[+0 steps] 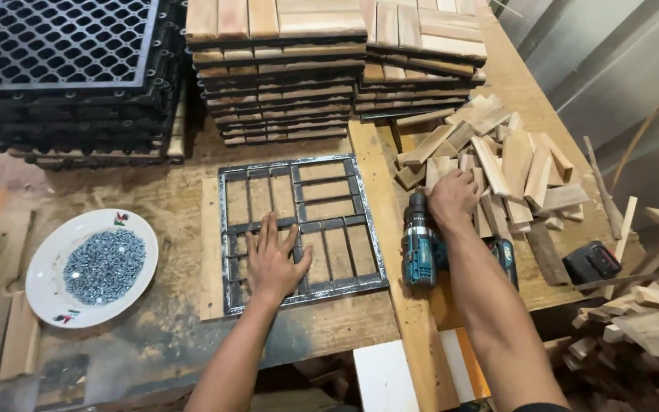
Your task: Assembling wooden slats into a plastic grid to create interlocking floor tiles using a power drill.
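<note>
The left hand (272, 259) lies flat, fingers (262, 233) spread wide, pressing on the metal grid frame (299, 229) in the middle of the tabletop (154, 336). The right hand (451, 197) rests curled on the heap of short wood slats (497, 168); whether it grips one, I cannot tell. The slats look light, stiff and splintery, best pinched by their long edges. A cordless drill (419, 248) lies just beside that wrist; a plate of screws (93, 267) sits to the left.
</note>
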